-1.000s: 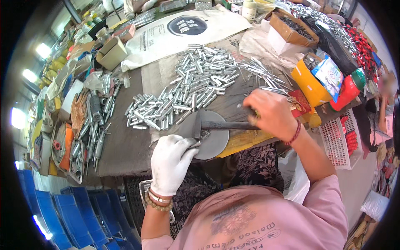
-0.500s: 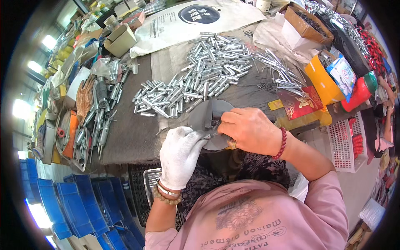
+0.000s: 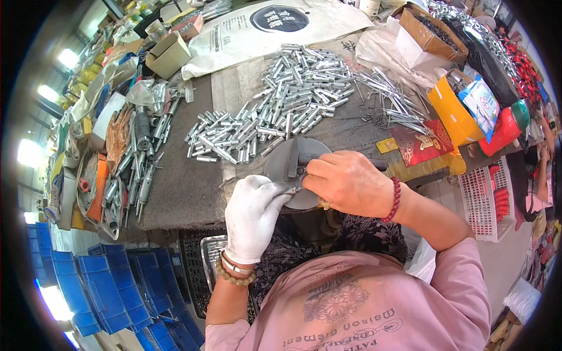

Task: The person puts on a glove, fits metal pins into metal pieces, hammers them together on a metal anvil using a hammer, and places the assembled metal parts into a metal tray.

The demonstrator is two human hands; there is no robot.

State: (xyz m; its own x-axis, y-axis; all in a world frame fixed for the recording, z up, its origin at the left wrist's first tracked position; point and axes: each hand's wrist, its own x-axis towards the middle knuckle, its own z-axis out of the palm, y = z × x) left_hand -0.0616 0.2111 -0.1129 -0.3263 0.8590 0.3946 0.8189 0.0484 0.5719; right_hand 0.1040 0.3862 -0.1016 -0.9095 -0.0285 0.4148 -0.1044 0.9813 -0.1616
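Note:
My left hand [image 3: 252,217], in a white knit glove, pinches a small silvery metal part [image 3: 295,190] between thumb and forefinger. The bare fingertips of my right hand [image 3: 350,182] are closed at the other end of that part, which they mostly hide. Both hands meet over a grey round metal fixture [image 3: 304,201] at the table's near edge, with an upright plate rising from it. Just beyond the fixture lies a loose heap of short silver metal tubes [image 3: 275,114]. Thin metal rods [image 3: 395,100] are piled to the right of the heap.
Tools and metal parts [image 3: 143,140] crowd the left side of the table. A red packet [image 3: 422,143], a yellow box [image 3: 453,111] and a red bottle [image 3: 503,130] stand at right. Blue bins [image 3: 105,281] sit low at left, a white plastic basket [image 3: 483,202] low at right.
My right fingertips have shifted slightly left, toward my left fingers. My left hand stays almost in place, still pinching. The tubes and rods lie as before.

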